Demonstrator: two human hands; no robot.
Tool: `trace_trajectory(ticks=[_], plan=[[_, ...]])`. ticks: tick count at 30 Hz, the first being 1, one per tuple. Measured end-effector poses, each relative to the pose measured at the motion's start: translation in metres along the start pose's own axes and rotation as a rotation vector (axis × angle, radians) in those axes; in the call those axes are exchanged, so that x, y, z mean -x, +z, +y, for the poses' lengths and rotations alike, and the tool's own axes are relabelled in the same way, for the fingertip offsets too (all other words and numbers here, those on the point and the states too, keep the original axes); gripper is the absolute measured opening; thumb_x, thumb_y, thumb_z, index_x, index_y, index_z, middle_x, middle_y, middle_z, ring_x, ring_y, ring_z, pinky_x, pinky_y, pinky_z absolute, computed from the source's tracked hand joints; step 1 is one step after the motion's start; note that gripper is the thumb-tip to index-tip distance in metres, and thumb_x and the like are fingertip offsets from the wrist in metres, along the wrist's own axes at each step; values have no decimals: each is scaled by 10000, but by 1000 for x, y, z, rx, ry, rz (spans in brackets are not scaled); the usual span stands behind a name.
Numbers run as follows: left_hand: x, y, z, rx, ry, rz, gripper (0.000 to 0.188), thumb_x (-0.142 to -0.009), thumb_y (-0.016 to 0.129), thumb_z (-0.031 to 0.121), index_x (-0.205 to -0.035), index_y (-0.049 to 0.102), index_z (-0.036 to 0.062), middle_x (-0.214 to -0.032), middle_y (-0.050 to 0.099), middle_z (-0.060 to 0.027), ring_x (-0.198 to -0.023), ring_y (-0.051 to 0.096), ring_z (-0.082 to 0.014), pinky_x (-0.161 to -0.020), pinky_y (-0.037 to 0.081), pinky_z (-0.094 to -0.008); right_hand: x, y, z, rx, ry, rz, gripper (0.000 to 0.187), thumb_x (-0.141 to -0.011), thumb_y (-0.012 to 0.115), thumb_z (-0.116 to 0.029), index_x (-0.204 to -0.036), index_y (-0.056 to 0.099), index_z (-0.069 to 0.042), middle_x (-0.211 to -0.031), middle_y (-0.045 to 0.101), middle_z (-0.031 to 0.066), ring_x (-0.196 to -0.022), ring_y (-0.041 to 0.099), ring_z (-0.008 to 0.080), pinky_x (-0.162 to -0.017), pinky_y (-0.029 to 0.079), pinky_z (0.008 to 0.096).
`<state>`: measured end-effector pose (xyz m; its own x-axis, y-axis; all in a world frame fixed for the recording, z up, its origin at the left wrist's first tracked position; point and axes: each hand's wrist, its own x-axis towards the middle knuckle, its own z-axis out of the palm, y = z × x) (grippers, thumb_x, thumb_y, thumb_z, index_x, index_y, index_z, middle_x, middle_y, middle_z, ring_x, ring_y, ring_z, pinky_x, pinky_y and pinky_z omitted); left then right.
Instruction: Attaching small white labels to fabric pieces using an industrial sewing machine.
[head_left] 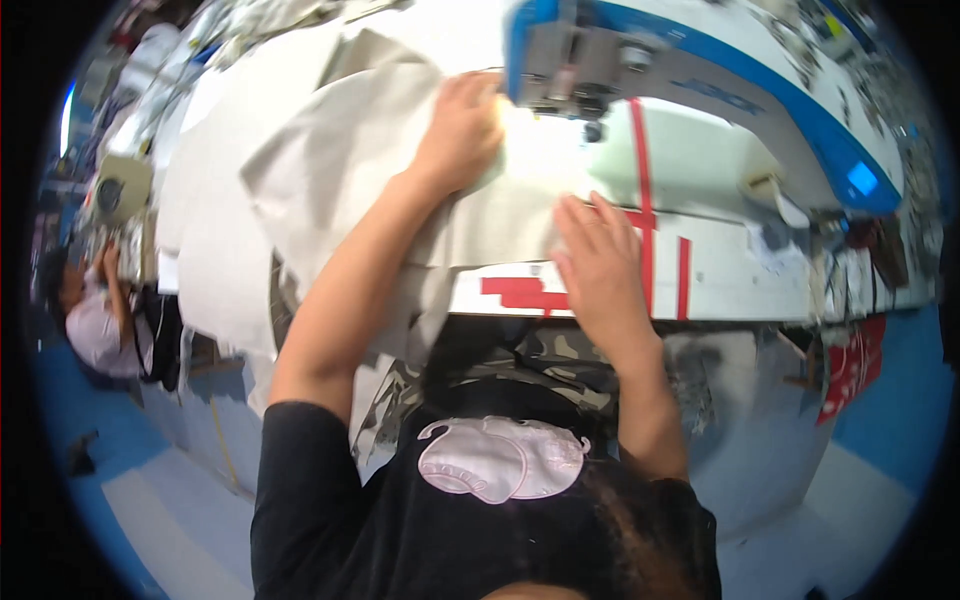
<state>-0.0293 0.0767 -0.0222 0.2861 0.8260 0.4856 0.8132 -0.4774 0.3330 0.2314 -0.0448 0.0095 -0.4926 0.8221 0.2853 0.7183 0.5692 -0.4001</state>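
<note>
One beige cloth (pixel 505 225) lies under left grip (pixel 462 130), closure unclear, and partly under outspread right grip (pixel 602 255).

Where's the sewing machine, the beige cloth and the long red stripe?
Sewing machine (pixel 760 118), head view: its arm's pale side.
Beige cloth (pixel 365 140), head view: folded upper part.
Long red stripe (pixel 645 188), head view: its middle.

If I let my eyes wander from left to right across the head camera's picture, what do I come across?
Person in a light shirt → the wearer's left hand, on beige cloth → right hand → short red strip → red patterned sheet.
</note>
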Motion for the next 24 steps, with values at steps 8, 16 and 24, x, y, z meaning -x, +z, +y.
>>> trace_trajectory(ticks=[8, 16, 24], plan=[[52, -33, 53, -61, -112, -58, 439, -924, 667, 9, -1359, 635, 58, -1468, 534, -158, -1389, 460, -363, -1166, 400, -444, 70, -93, -37, -1742, -293, 265, 88, -908, 685, 8, -979, 725, -25, -817, 719, 159, -684, 669, 265, -618, 550, 385], [51, -31, 58, -80, -182, -71, 435, -937, 663, 14, -1366, 645, 80, -1479, 545, -123, -1392, 472, -333, -1164, 419, -416, 38, -124, -16, -1793, -889, -114, 296, -1016, 670, -180, -1268, 701, -29, -914, 736, 119, -668, 646, 224, -559, 499, 313], [48, -30, 57, -63, -203, -54, 441, -948, 639, 6, -1380, 639, 91, -1462, 562, -122, -1375, 493, -322, -1155, 428, -413, 89, -121, 82, -382, 351, 558, 32, -917, 681, -3, -901, 655, 7, -857, 641, 104, -763, 649, 236, -703, 521, 336]])
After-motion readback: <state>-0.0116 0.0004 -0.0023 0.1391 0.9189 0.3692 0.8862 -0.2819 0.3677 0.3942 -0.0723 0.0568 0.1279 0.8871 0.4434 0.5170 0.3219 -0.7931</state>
